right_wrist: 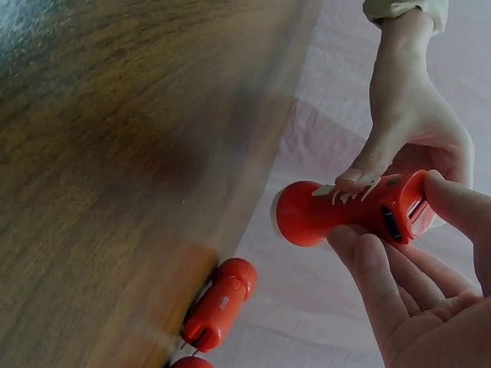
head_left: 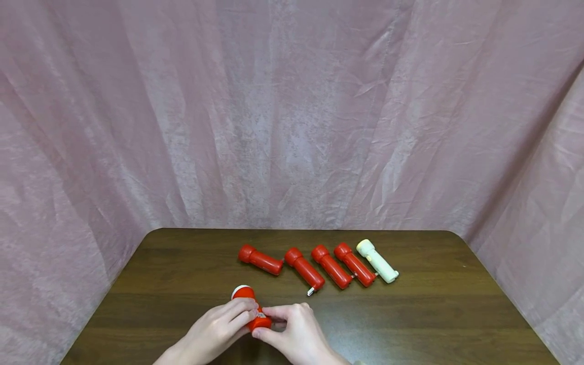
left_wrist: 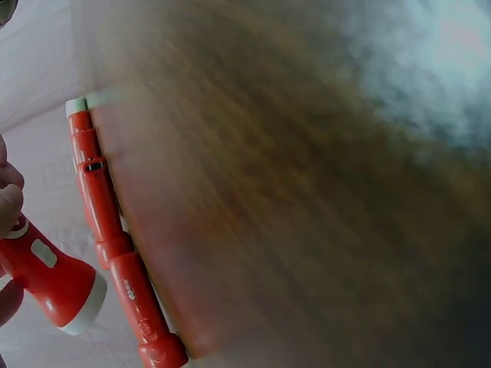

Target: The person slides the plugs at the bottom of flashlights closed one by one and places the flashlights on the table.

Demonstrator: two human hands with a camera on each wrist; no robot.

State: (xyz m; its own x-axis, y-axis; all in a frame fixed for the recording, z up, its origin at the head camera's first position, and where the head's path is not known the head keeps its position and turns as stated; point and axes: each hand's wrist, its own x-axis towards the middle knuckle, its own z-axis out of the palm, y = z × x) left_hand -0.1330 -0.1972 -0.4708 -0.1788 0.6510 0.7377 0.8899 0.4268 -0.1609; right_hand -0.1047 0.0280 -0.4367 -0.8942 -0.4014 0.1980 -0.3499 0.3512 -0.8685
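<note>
Pink curtain (head_left: 292, 111) behind brown table (head_left: 438, 314)

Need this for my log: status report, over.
Left hand gripping red flashlight. Right hand pinching its tail end. Four red flashlights and one pale flashlight lie beyond, none in the way.

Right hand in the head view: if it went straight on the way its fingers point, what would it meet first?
The held red flashlight, which the right hand seems to touch; just beyond lies the left hand, though exact depth is unclear.
</note>
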